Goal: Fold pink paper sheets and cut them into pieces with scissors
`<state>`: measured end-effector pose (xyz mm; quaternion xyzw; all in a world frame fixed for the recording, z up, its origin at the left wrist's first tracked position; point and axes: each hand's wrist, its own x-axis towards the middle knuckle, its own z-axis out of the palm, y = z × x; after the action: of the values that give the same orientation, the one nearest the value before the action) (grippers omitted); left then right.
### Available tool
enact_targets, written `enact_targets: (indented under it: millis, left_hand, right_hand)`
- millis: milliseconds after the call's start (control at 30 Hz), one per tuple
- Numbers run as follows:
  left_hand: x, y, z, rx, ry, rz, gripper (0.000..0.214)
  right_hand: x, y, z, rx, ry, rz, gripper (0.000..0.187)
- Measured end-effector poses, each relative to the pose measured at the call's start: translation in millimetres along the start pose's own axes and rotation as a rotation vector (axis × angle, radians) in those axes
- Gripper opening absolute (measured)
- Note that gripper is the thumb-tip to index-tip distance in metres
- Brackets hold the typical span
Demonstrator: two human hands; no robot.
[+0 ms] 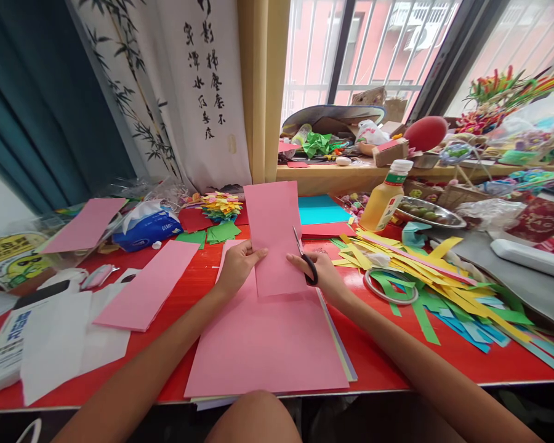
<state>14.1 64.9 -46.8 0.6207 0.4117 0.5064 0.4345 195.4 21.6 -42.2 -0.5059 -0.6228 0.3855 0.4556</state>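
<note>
Held upright in front of me is a pink sheet of paper (277, 237). My left hand (239, 264) pinches its left edge, thumb in front. At the right edge, my right hand (323, 274) grips black-handled scissors (310, 267), blades pointing up along the sheet, and its thumb rests on the paper. Whether the blades are apart I cannot tell. Below lies a stack of large paper (268, 351) with pink on top and pale sheets showing at its right edge. Left of it, a pile of narrower pink sheets (150, 283) rests on the red table (175, 344).
Yellow, green and blue paper strips (425, 277) spread across the right side, with a tape roll (391, 286) on them. A juice bottle (386, 197) stands behind. A blue tissue pack (146, 224) and a white box (9, 344) lie left.
</note>
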Motion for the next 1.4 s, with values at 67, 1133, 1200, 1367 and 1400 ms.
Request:
enact_targets:
  millis: [67,1133,1200,1367,1400]
  left_hand:
    - [0,0,0.1,0.020,0.024,0.006,0.020]
    - [-7,4,7.9,-0.037,-0.061,-0.020,0.026]
    - [-8,7,8.8,-0.051,-0.067,-0.011,0.026]
    - [-10,11,9.5,-0.035,-0.050,0.001,0.022]
    - [-10,11,9.7,-0.031,-0.048,0.000,0.023]
  right_hand:
    - [0,0,0,-0.022,0.002,-0.020,0.049]
    - [3,9,-4,0.148,-0.017,0.001,0.045]
    - [3,8,-5,0.157,-0.020,-0.009,0.044]
    - [2,5,-7,0.155,-0.006,-0.033,0.043]
    - [1,4,-6,0.171,-0.009,-0.024,0.043]
